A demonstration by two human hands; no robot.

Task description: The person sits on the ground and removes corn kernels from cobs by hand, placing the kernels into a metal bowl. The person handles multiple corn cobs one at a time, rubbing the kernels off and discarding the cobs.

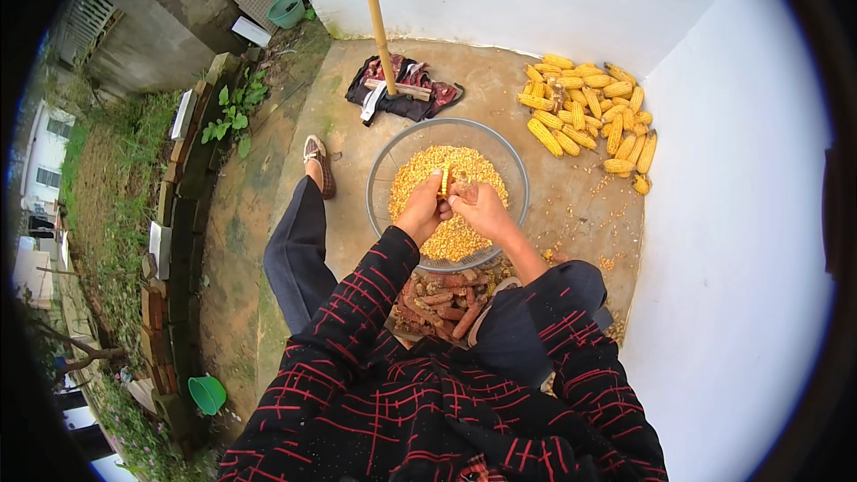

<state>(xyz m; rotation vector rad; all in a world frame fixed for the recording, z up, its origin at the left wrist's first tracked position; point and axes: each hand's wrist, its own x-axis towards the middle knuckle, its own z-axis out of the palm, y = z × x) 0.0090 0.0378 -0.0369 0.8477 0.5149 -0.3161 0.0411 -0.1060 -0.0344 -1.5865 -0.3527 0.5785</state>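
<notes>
Over a round mesh basket (524, 177) holding loose yellow corn kernels (452, 244), both of my hands meet near the middle. My left hand (424, 204) grips a partly shelled ear of corn (446, 181) with yellow kernels still on it. My right hand (485, 209) is closed on a reddish bare corncob (464, 191), which touches or nearly touches the ear. Fingers hide parts of both pieces. Below the basket, between my legs, lies a heap of bare reddish corncobs (438, 308).
Unshelled ears of corn (592, 104) are piled by the white wall (723, 214) at the right. A bamboo pole (378, 20) stands on dark cloth (405, 107) beyond the basket. Scattered kernels lie on the concrete floor. A low brick wall (175, 248) and green bucket (207, 395) are at the left.
</notes>
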